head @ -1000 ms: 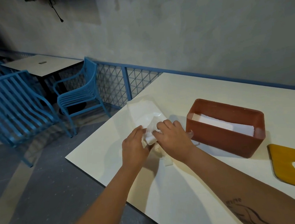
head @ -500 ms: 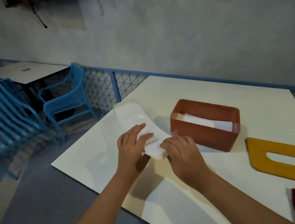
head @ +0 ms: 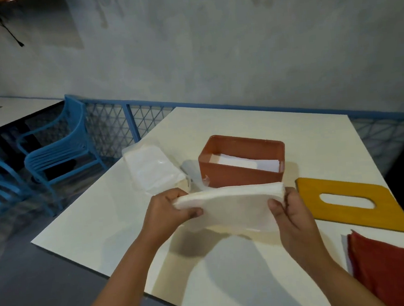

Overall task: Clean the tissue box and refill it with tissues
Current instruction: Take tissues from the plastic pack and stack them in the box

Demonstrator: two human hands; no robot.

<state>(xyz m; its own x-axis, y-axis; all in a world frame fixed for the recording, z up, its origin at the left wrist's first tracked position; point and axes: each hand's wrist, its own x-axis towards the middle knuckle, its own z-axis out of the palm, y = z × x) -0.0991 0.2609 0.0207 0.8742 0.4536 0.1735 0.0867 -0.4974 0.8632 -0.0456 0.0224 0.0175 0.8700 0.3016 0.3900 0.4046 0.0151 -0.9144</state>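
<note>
A brown-red tissue box (head: pixel 239 176) stands open on the white table (head: pixel 232 284), with some white tissues lying in its bottom. I hold a thick white stack of tissues (head: pixel 230 209) above the table, just in front of the box. My left hand (head: pixel 169 211) grips the stack's left end and my right hand (head: pixel 291 213) grips its right end. The plastic tissue pack (head: pixel 151 169) lies to the left of the box, still with tissues inside. The yellow slotted lid (head: pixel 354 200) rests flat on the table at the right.
A red cloth (head: pixel 389 273) lies at the table's near right corner. Blue metal chairs (head: pixel 56 151) and a second white table (head: pixel 4 109) stand at the left beyond the table edge. A blue mesh railing (head: pixel 130 125) runs behind, below a grey wall.
Both hands pulled a stack of tissues out of the plastic pack and lifted it to the right, in front of the box. The view has swung right, showing the red cloth.
</note>
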